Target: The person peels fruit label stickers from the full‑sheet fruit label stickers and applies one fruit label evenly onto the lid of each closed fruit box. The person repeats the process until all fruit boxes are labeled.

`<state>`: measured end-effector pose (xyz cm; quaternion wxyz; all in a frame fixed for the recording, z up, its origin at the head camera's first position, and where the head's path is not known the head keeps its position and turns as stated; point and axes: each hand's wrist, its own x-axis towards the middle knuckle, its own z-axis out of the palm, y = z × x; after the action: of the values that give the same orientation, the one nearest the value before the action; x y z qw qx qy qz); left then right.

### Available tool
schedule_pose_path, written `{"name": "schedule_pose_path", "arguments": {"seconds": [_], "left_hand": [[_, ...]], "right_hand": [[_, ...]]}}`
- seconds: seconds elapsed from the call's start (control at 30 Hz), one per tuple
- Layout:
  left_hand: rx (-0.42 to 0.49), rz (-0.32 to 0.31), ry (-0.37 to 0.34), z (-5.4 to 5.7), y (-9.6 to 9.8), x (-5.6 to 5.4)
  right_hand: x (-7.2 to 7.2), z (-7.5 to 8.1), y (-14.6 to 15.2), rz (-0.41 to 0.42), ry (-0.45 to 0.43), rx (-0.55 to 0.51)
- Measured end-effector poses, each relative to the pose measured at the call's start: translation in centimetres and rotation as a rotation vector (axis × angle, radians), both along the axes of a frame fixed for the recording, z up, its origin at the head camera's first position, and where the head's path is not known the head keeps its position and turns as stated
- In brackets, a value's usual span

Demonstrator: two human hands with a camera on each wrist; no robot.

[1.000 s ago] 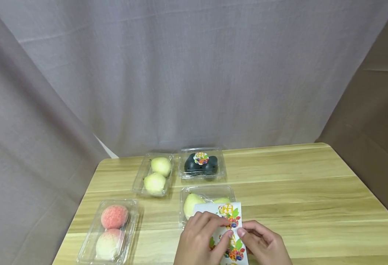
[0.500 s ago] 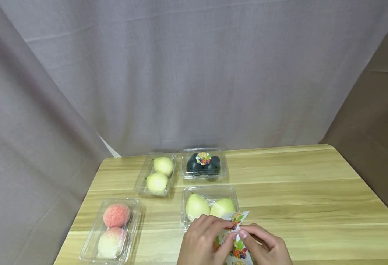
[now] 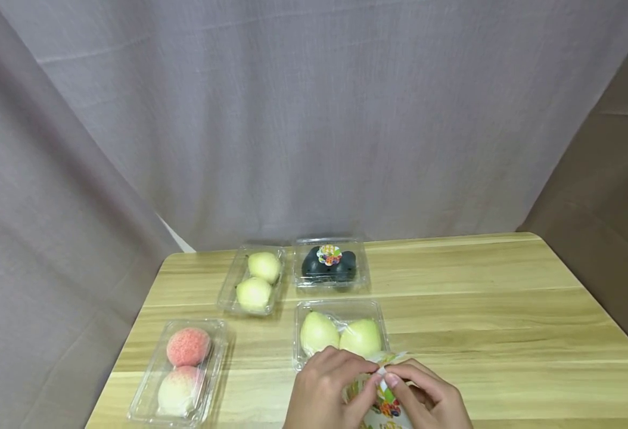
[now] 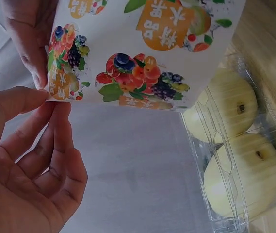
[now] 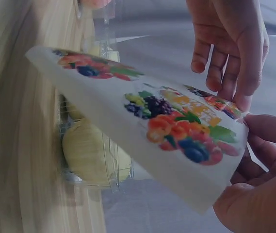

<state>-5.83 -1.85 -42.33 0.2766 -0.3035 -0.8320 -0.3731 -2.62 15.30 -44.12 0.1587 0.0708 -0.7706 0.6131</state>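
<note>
Both hands hold a white sheet of fruit-print stickers (image 4: 142, 82) low over the table's front. My left hand (image 3: 327, 387) pinches its edge between thumb and forefinger, the other fingers loosely curled in the left wrist view. Right beside those fingertips, my right hand (image 3: 432, 396) pinches the same edge with thumb and forefinger. In the right wrist view the sheet (image 5: 128, 141) bends and tilts, its printed side showing several fruit stickers. Just beyond the hands lies a clear plastic box (image 3: 341, 306) with two pale green pears (image 3: 361, 338); the left hand covers its near edge.
Behind stands a clear box (image 3: 359, 280) of dark fruit bearing a round fruit sticker (image 3: 329, 255). Left of it is another box (image 3: 228, 298) with two pale pears (image 3: 254, 294). A box (image 3: 145, 396) of two peaches (image 3: 187, 347) lies at front left. A grey curtain (image 3: 314, 119) hangs behind the table.
The sheet has bent and tipped down at its far end, so both pears in the nearest box now show. The hands stay close together at the sheet's edge.
</note>
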Motion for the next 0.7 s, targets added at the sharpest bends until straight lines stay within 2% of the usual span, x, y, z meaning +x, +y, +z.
{"name": "schedule_pose_path", "arguments": {"seconds": [0.1, 0.27, 0.47, 0.6, 0.7], "left_hand": [[0.021, -0.016, -0.069, 0.15, -0.10, 0.07], [0.041, -0.029, -0.095, 0.05, -0.11, -0.05], [0.040, -0.021, -0.040, -0.14, -0.01, -0.26], [0.036, -0.003, 0.009, -0.42, 0.10, -0.44], [0.044, 0.008, 0.003, -0.56, 0.12, -0.54]], "right_hand": [[-0.05, -0.41, -0.05, -0.015, 0.015, -0.013], [0.15, -0.36, -0.09, -0.049, -0.020, -0.018], [0.35, 0.32, -0.10, -0.048, -0.111, -0.045], [0.31, 0.23, -0.11, -0.047, -0.102, -0.051], [0.25, -0.21, -0.03, -0.040, -0.058, -0.050]]}}
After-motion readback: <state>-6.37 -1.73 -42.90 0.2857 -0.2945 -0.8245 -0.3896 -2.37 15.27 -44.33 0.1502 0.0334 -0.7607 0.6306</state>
